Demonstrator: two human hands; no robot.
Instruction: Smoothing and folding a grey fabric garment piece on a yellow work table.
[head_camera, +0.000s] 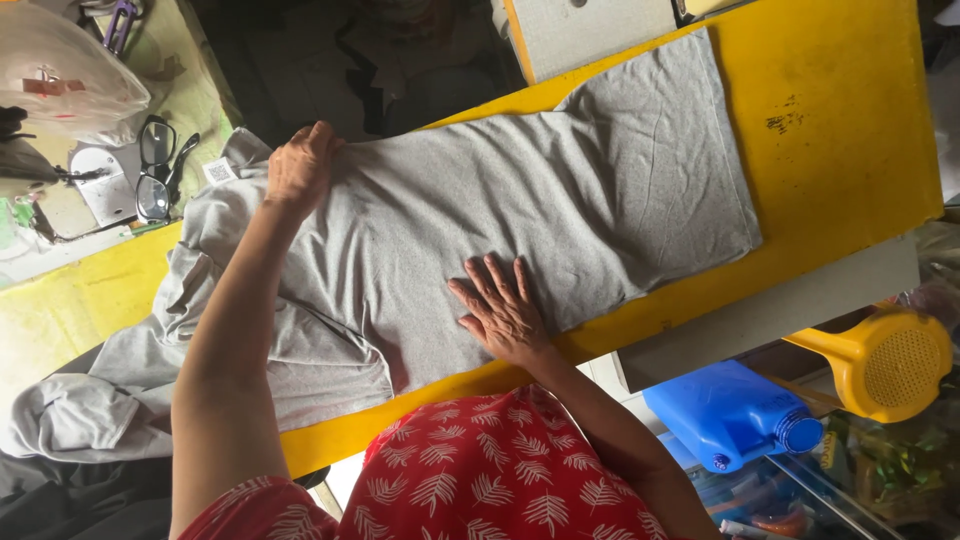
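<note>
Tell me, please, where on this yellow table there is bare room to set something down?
The widest bare patch of the yellow table lies past the hem of the grey garment, at the far right end. A narrow strip runs along the near edge below the right hand. By the left hand it is crowded: glasses, a plastic bag and bunched cloth.

Bare yellow table right (open); eyeglasses crowd the left.

L hand & R hand flat on grey garment — yellow table
</note>
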